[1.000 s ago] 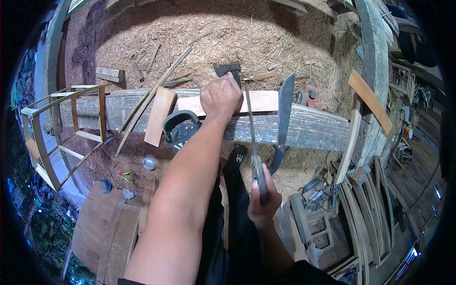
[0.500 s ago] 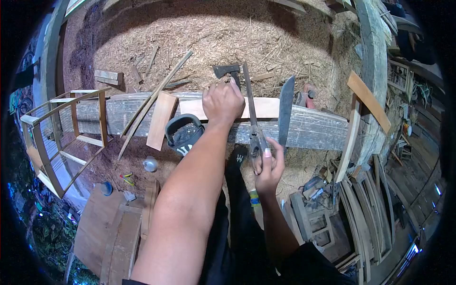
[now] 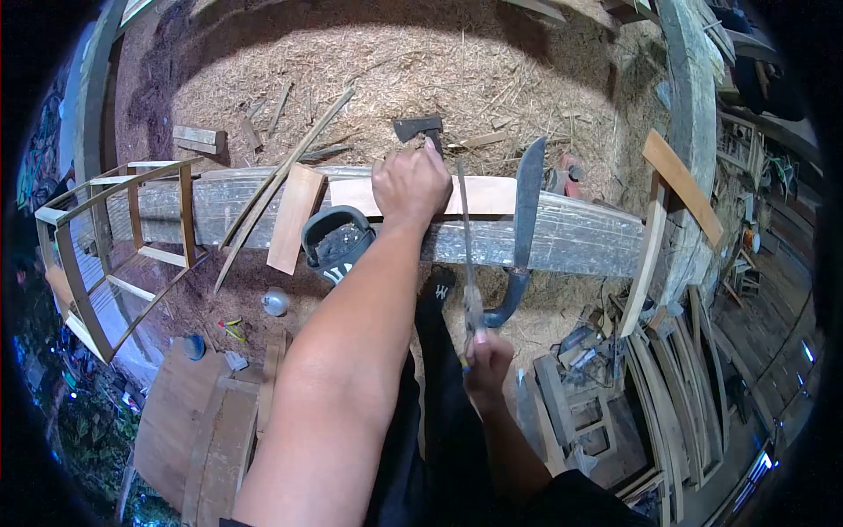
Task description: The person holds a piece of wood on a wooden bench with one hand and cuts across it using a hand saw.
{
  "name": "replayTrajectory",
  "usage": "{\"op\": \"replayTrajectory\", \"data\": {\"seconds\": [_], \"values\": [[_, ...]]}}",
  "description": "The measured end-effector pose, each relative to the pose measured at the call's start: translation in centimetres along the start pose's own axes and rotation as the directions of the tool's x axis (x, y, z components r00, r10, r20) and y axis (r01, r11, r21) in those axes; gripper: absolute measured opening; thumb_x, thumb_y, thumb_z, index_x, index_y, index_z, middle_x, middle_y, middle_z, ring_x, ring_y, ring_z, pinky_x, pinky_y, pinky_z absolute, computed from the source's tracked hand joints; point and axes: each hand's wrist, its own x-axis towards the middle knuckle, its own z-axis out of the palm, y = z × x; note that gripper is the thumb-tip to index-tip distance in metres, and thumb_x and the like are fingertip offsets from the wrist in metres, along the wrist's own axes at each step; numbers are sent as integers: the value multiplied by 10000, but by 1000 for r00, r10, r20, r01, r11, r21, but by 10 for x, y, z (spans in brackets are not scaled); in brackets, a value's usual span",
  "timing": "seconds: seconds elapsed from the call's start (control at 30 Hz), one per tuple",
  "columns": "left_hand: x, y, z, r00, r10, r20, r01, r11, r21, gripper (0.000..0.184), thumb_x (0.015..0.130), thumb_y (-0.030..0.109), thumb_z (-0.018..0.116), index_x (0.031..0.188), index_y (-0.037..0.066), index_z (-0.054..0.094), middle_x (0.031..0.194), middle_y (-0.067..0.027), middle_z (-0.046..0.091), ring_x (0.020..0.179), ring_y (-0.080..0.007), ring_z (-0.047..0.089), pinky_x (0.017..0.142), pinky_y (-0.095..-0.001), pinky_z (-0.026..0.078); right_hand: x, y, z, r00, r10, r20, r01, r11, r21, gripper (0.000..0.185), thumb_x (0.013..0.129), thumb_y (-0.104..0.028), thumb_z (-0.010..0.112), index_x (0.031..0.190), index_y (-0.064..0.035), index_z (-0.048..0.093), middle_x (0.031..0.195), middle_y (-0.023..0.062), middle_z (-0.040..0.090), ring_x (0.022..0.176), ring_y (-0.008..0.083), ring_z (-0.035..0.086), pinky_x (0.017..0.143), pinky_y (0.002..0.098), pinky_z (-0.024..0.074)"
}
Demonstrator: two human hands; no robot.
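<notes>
A pale wooden board (image 3: 487, 196) lies lengthwise on the weathered beam (image 3: 580, 237). My left hand (image 3: 411, 183) is closed over the board and presses it down. Just beyond its fingers is a dark axe head (image 3: 416, 128). My right hand (image 3: 488, 356) grips the handle of a saw (image 3: 467, 233), and the narrow blade crosses the board right of my left hand. Beside the saw, a machete (image 3: 528, 193) with a curved dark handle lies across the beam.
A wooden frame (image 3: 132, 181) stands at the left. On the beam are a short board (image 3: 296, 215), thin sticks (image 3: 285, 171) and a dark strapped sandal (image 3: 338, 241). Frames and curved wood pieces (image 3: 676, 395) lie at lower right. Wood shavings cover the ground.
My right hand and the saw went forward, then came back toward me. My left hand has stayed on the board with little movement.
</notes>
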Motion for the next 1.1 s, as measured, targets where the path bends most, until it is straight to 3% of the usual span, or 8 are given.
{"op": "replayTrajectory", "data": {"seconds": [0.2, 0.23, 0.37, 0.5, 0.63, 0.8, 0.87, 1.1], "values": [[1, 5, -3, 998, -40, 55, 39, 999, 22, 462, 992, 285, 502, 706, 36, 768, 800, -178, 750, 854, -339, 720, 849, -477, 512, 39, -48, 9, 960, 276, 37, -277, 960, 24, 498, 1079, -276, 466, 619, -93, 407, 559, -35, 407, 504, 77, 350, 496, 282, 245], [1, 5, -4, 998, -40, 46, 38, 998, 45, 470, 992, 283, 499, 694, 35, 765, 780, -179, 747, 837, -340, 722, 840, -474, 513, 24, -37, 8, 997, 73, 7, -72, 988, -133, 496, 1078, -269, 477, 616, -96, 420, 556, -31, 413, 498, 77, 358, 493, 287, 250], [2, 6, -6, 994, -73, 79, 69, 997, 42, 481, 997, 287, 490, 698, 29, 766, 783, -182, 747, 838, -334, 724, 834, -469, 515, 4, -29, 2, 988, 156, 17, -156, 971, 182, 477, 1079, -253, 492, 632, -94, 444, 559, -36, 415, 505, 61, 356, 489, 279, 247], [2, 7, -4, 990, -100, 97, 96, 994, 46, 523, 1017, 333, 468, 732, 17, 772, 798, -208, 745, 808, -360, 731, 833, -476, 535, 60, -49, 30, 973, 231, -10, -231, 973, 1, 475, 1056, -262, 517, 641, -43, 440, 563, -8, 401, 525, 97, 388, 502, 339, 289], [5, 6, -6, 990, -99, 102, 94, 994, 51, 546, 1025, 362, 457, 752, 12, 776, 785, -239, 735, 767, -391, 735, 827, -482, 556, 2, -18, 2, 987, 162, 0, -161, 983, -89, 512, 1051, -330, 515, 627, -54, 435, 555, 18, 388, 511, 133, 390, 505, 361, 289], [3, 6, -5, 993, -80, 85, 76, 996, 43, 538, 1017, 361, 469, 737, 18, 775, 761, -247, 726, 739, -396, 732, 822, -475, 559, 38, -9, 4, 999, 42, 35, -40, 997, -65, 514, 1053, -349, 509, 628, -68, 441, 553, 7, 391, 501, 136, 379, 503, 351, 277], [1, 9, -7, 993, -91, 81, 88, 995, 47, 535, 1015, 361, 474, 734, 17, 774, 751, -241, 725, 721, -397, 729, 815, -481, 561, 70, -22, 25, 985, 172, -9, -172, 985, 21, 526, 1048, -389, 534, 641, -64, 460, 549, 0, 395, 498, 119, 379, 498, 340, 270], [6, 7, -7, 987, -111, 120, 103, 993, 64, 533, 1029, 332, 441, 741, 30, 773, 785, -208, 742, 785, -365, 735, 841, -481, 535, -2, 9, 6, 997, 58, -56, -50, 990, 132, 546, 1084, -390, 495, 647, -64, 463, 550, -29, 407, 496, 97, 391, 490, 314, 275]]}}
